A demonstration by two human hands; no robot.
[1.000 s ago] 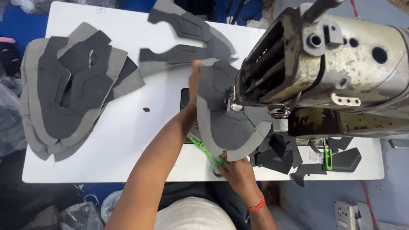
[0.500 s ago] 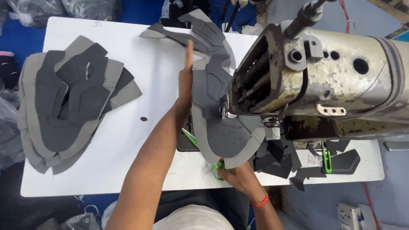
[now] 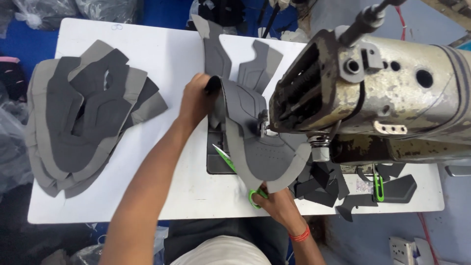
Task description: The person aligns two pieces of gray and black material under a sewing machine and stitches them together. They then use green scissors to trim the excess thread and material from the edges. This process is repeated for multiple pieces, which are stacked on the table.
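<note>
The left hand pinches the far, curled-up edge of a large grey shoe-upper panel of layered fabric, thumb and fingers pressed together on the fold so the piece stays lifted and can be steered. The right hand grips the near, rounded end of the same panel from below, fingers closed on its edge, with green-handled scissors lying partly under the panel and their loop by that hand. Held at both ends this way, the panel stretches across the dark needle plate, its middle lying under the head of a worn, cream-coloured industrial sewing machine, probably so the seam line feeds straight.

The white desk carries a fanned stack of matching grey cut panels well to the left, more grey panels beyond the machine head, and small dark offcuts under the machine arm with a green clip beside them. Around the desk lie blue flooring and clear plastic bags.
</note>
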